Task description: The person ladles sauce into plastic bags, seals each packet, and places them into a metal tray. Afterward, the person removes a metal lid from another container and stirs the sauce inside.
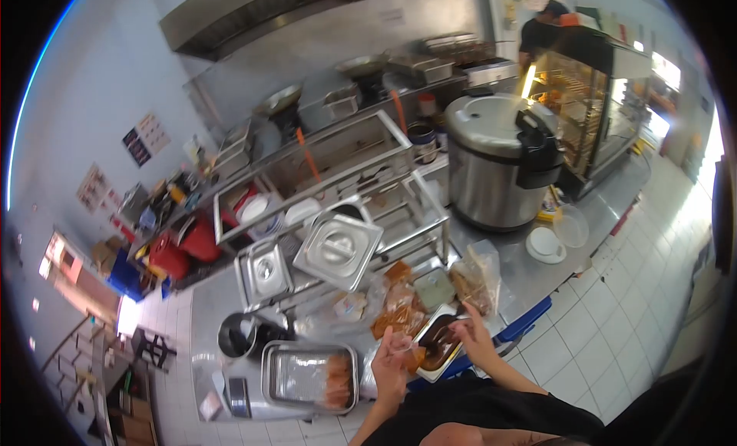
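My left hand (391, 367) is closed around a small clear cup (404, 348) with something orange in it, at the left edge of a white-rimmed container (441, 346). Dark brown sauce lies inside that container. Over its right side is my right hand (474, 340), fingers bent together; what they hold, if anything, is too small to make out. Bags of orange-brown food (399, 312) lie just beyond, beside a square greenish lid (434, 288). To the left, a metal tray (309, 377) holds orange-brown pieces at its right end.
A large steel cooker (495, 166) stands at the right, near a round white lid (545, 245). Metal pan lids (338, 249) rest on the rack. A black pot (237, 335) is at the left. Beside the glass display cabinet (587, 100) stands another person (540, 33).
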`<state>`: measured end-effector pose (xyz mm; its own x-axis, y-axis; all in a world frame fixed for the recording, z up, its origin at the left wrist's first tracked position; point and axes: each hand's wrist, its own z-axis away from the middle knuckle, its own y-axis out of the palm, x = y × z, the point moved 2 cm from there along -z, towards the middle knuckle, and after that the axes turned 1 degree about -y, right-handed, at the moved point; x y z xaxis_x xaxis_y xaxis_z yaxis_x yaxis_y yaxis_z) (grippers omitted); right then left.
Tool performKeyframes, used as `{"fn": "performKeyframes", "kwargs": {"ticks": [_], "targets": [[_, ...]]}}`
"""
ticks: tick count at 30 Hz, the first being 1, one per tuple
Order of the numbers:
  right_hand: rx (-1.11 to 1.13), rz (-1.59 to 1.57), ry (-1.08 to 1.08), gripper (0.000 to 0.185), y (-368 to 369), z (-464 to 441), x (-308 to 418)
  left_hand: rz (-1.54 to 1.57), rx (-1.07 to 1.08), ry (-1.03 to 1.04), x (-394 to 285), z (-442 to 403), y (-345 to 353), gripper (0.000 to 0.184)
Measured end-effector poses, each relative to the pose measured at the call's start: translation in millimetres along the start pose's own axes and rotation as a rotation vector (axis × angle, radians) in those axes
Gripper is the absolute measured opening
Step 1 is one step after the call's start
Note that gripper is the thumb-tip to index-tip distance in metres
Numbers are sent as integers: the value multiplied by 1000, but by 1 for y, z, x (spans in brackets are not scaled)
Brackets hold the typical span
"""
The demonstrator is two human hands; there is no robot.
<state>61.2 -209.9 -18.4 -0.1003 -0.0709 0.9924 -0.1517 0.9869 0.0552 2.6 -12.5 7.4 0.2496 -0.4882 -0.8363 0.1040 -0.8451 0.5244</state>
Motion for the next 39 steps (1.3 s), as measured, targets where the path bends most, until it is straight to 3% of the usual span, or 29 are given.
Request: {"fn": "performKeyframes", "kwargs": {"ticks": [1,2,3,4,5,6,8,10,15,17,25,27,28,34,36,39], "targets": [[24,-11,-42,67,4,-1,-6,145,-111,-85,-8,1,13,59],[50,-35,-84,68,9,-1,-9,286,-210,-185,-11,-1,25,56],[114,-50,-18,61,15,2,6,290,-135,-214,-6,0,29,56],[266,-22,-88,45,19,-1,3,127,-82,-116,-1,3,26,55],[307,155,-341,30,26,-2,23,-29,-29,-9,-2,3,29,54],[362,147,-405,28,30,4,46,-18,43,-32,-23,-1,38,54],[270,87,-425,26,31,8,70,-127,170,-43,-26,-4,41,47],[342,101,-262,20,31,7,63,-308,292,-62,-12,-8,29,40],[236,79,-435,17,18,6,57,-645,454,-116,19,-21,-34,30],[184,115,-586,13,12,6,56,-699,476,-117,25,-26,-46,30],[55,291,-575,10,6,15,59,-817,371,-181,52,-34,-65,27],[26,318,-585,10,6,16,61,-776,622,55,44,-39,-54,26],[27,331,-563,11,5,15,65,-777,628,55,41,-40,-50,26],[46,414,-517,15,8,18,60,-787,659,-225,8,-31,0,24],[34,405,-517,13,9,17,62,-923,439,-8,-25,-20,28,21],[29,450,-474,15,16,18,67,-944,486,177,-27,-19,23,19]]}}
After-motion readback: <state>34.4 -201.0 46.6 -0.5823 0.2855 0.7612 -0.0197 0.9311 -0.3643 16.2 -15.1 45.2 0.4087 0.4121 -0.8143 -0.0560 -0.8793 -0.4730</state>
